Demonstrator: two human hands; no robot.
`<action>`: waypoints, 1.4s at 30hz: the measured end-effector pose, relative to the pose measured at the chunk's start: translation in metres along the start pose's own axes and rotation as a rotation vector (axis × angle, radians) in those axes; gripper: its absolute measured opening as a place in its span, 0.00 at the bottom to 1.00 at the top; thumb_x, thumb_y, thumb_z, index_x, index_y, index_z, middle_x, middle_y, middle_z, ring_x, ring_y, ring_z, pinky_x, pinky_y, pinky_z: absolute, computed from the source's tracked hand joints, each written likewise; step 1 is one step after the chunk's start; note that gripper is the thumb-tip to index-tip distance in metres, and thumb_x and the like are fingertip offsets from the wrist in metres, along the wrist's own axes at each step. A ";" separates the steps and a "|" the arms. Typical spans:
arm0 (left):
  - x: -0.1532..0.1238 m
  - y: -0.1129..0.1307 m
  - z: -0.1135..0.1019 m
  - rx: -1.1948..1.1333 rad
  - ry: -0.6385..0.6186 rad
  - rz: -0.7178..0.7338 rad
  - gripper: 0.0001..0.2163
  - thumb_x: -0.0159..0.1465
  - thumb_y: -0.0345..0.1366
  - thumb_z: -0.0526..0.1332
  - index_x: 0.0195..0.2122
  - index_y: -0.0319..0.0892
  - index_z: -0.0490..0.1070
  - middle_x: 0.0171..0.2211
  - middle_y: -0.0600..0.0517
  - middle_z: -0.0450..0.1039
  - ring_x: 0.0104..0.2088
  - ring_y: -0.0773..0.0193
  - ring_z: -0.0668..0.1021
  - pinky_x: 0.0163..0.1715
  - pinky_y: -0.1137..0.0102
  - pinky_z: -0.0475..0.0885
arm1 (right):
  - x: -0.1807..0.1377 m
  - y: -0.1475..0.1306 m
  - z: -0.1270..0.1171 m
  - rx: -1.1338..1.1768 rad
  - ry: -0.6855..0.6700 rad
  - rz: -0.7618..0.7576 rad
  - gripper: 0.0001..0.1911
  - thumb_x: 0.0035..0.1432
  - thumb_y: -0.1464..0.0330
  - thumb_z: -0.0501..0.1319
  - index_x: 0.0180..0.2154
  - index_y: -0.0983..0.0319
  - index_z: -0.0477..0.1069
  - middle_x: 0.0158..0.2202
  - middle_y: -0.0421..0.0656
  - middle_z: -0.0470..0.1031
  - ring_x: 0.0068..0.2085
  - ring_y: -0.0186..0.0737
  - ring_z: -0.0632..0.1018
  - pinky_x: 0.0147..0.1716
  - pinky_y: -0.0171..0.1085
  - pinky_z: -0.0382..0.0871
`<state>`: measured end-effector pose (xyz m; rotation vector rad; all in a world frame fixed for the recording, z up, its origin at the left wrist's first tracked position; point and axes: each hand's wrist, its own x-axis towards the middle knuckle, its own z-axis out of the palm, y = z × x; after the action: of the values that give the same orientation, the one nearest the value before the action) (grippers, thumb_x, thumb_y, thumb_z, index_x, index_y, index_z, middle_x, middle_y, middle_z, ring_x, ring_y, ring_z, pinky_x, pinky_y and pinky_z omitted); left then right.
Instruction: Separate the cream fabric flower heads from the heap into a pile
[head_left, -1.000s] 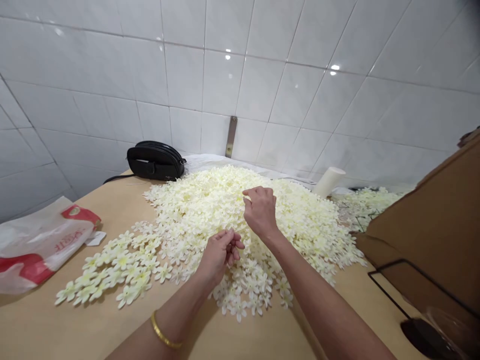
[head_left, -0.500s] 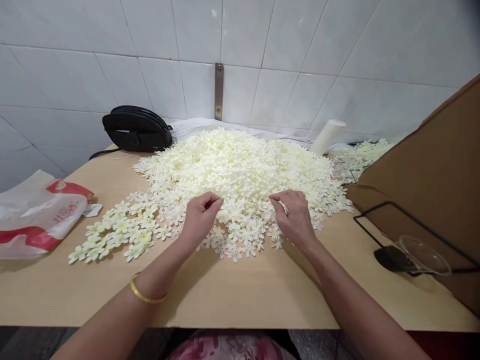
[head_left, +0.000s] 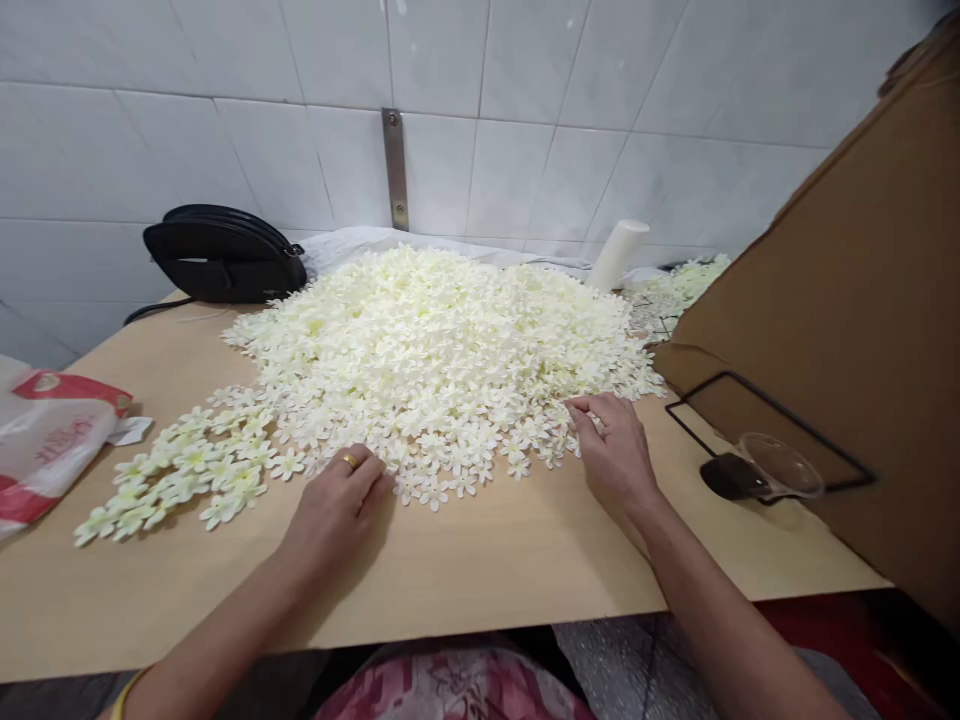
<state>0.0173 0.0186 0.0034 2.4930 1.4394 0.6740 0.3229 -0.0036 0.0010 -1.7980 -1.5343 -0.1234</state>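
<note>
A large heap of cream-white artificial flower heads [head_left: 442, 330] spreads over the table. My left hand [head_left: 337, 510], with a ring on one finger, lies low at the heap's front left edge. Its fingers are bent down and pressed together beside the blossoms, and the tips are hidden. At the front right edge, my right hand [head_left: 619, 450] pinches thumb and forefinger together among the petals; anything between them is too small to make out. A smaller spread of flowers [head_left: 191, 460], more yellow at the centres, lies left of my left hand.
A black bag [head_left: 225, 255] stands at the back left. A red-and-white plastic bag [head_left: 56, 440] lies at the left edge. To the right are a cardboard sheet [head_left: 840, 300], a black wire frame [head_left: 802, 425] with a clear round piece, and a white roll [head_left: 619, 255] behind the heap.
My left hand has come down and back from its raised pinch to the heap's front edge. My right hand has shifted slightly outward along the heap. The whole view has turned right.
</note>
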 end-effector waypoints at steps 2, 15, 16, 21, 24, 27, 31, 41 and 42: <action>0.011 -0.004 -0.002 0.045 0.025 -0.019 0.11 0.61 0.32 0.48 0.23 0.41 0.64 0.27 0.51 0.63 0.29 0.64 0.67 0.28 0.71 0.61 | -0.007 0.008 -0.002 -0.004 -0.020 0.047 0.08 0.54 0.69 0.52 0.30 0.61 0.69 0.31 0.44 0.70 0.38 0.43 0.67 0.39 0.40 0.60; 0.005 0.029 0.021 0.130 -0.097 0.515 0.12 0.55 0.20 0.48 0.32 0.39 0.67 0.34 0.46 0.67 0.34 0.61 0.69 0.30 0.70 0.67 | -0.021 0.019 0.002 0.060 -0.072 0.103 0.09 0.55 0.70 0.51 0.31 0.62 0.70 0.30 0.45 0.69 0.35 0.41 0.69 0.37 0.39 0.62; 0.008 0.026 0.021 0.147 -0.097 0.489 0.11 0.54 0.20 0.49 0.32 0.39 0.67 0.34 0.46 0.66 0.34 0.61 0.69 0.29 0.70 0.67 | -0.021 0.017 0.002 0.074 -0.082 0.098 0.09 0.55 0.71 0.50 0.31 0.62 0.70 0.30 0.44 0.69 0.35 0.40 0.69 0.36 0.38 0.62; 0.023 0.022 0.017 0.189 0.019 0.448 0.08 0.56 0.24 0.51 0.29 0.39 0.68 0.32 0.46 0.66 0.34 0.60 0.69 0.26 0.71 0.65 | -0.022 0.006 0.000 0.145 -0.128 0.056 0.09 0.55 0.73 0.51 0.31 0.61 0.69 0.31 0.42 0.68 0.35 0.37 0.70 0.36 0.36 0.63; 0.028 0.043 0.021 0.144 0.109 0.523 0.07 0.58 0.26 0.51 0.29 0.38 0.68 0.32 0.46 0.67 0.33 0.60 0.69 0.26 0.70 0.65 | -0.025 -0.001 -0.004 0.129 -0.152 0.030 0.07 0.55 0.71 0.53 0.31 0.61 0.69 0.32 0.43 0.68 0.37 0.39 0.69 0.36 0.37 0.62; 0.032 0.070 0.032 0.115 0.073 0.606 0.07 0.58 0.25 0.51 0.30 0.38 0.68 0.30 0.46 0.67 0.32 0.61 0.68 0.27 0.69 0.66 | -0.032 -0.008 -0.006 0.013 -0.211 -0.045 0.06 0.54 0.71 0.55 0.32 0.60 0.69 0.33 0.44 0.67 0.37 0.41 0.67 0.36 0.39 0.61; 0.038 0.091 0.053 0.138 -0.063 0.694 0.09 0.58 0.24 0.51 0.36 0.37 0.67 0.36 0.44 0.68 0.39 0.57 0.67 0.35 0.64 0.67 | -0.043 -0.014 -0.008 -0.158 -0.245 -0.148 0.07 0.53 0.74 0.54 0.31 0.60 0.69 0.33 0.44 0.66 0.38 0.42 0.65 0.36 0.40 0.58; 0.030 0.088 0.062 0.016 -0.052 0.678 0.08 0.58 0.24 0.50 0.32 0.37 0.66 0.33 0.45 0.68 0.38 0.57 0.67 0.37 0.61 0.67 | -0.027 -0.024 -0.019 0.088 -0.205 -0.113 0.08 0.55 0.75 0.51 0.28 0.61 0.66 0.31 0.43 0.66 0.36 0.39 0.66 0.36 0.39 0.60; 0.030 0.090 0.061 -0.007 -0.032 0.684 0.08 0.58 0.24 0.49 0.30 0.37 0.66 0.31 0.45 0.68 0.36 0.59 0.67 0.35 0.62 0.67 | -0.018 -0.028 -0.016 0.129 -0.189 -0.132 0.08 0.55 0.75 0.51 0.28 0.61 0.66 0.31 0.43 0.67 0.36 0.39 0.66 0.37 0.39 0.60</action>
<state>0.1279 0.0020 -0.0083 2.9647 0.5361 0.7237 0.2998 -0.0277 0.0164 -1.6447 -1.7524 0.0835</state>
